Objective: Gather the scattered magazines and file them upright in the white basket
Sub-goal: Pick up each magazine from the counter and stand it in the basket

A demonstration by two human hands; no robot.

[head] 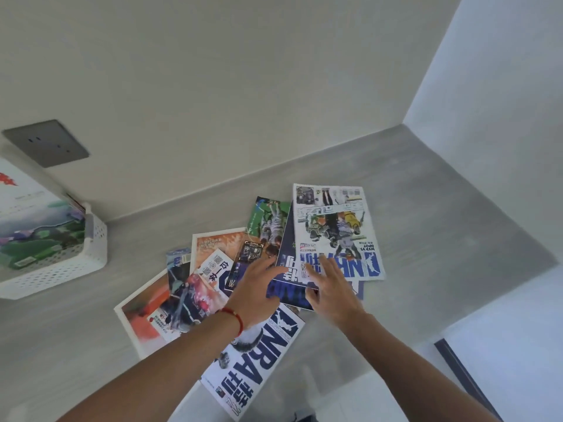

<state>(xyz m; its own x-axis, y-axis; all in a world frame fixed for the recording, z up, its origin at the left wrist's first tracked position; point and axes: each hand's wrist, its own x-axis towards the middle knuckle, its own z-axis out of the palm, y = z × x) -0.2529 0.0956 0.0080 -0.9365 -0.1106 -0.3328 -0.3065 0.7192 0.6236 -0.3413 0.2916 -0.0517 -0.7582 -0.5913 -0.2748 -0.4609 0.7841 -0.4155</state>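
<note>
Several magazines lie fanned out and overlapping on the grey counter [426, 190]. A white NBA magazine [333, 229] lies on top at the far right, over a dark blue one [288, 239]. Another NBA magazine [259, 360] hangs over the counter's front edge. An orange one [143, 315] lies at the left. My left hand [259, 296], with a red string at the wrist, rests flat on the middle of the pile, fingers apart. My right hand [332, 287] is spread over the lower edge of the white NBA magazine. The white basket [91, 251] stands at the left and holds magazines upright.
A grey wall socket [45, 143] sits above the basket on the back wall. A white side wall [502, 71] closes the counter at the right. A dark-edged panel [466, 376] shows below the counter's front edge at the right.
</note>
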